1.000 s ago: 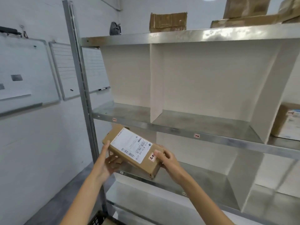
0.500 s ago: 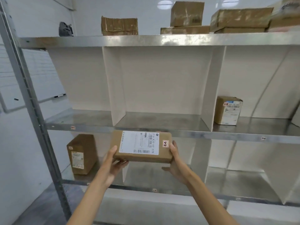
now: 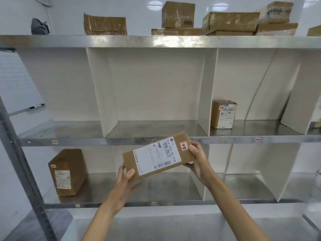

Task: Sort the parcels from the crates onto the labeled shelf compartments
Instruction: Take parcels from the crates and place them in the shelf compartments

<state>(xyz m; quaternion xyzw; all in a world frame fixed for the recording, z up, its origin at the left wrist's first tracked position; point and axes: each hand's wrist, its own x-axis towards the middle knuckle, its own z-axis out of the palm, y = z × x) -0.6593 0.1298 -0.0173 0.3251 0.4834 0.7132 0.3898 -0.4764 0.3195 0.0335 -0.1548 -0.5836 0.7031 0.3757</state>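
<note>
Flat brown cardboard parcel with white label (image 3: 159, 156) is in the air before the grey metal shelf (image 3: 104, 140), long axis tilted, low at left, high at right. Left hand (image 3: 126, 180) grips the low end, thumb on the face. Right hand (image 3: 197, 157) clasps the high end beside the red-edged 2-2 sticker (image 3: 184, 146). Middle lower compartment (image 3: 165, 190) lies straight behind; likely target.

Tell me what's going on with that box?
A person holds a tilted brown parcel in front of the metal shelf, left hand at its lower end, right hand at its upper end. It is not in a compartment yet. A second parcel stands lower left, a third parcel higher right.
</note>
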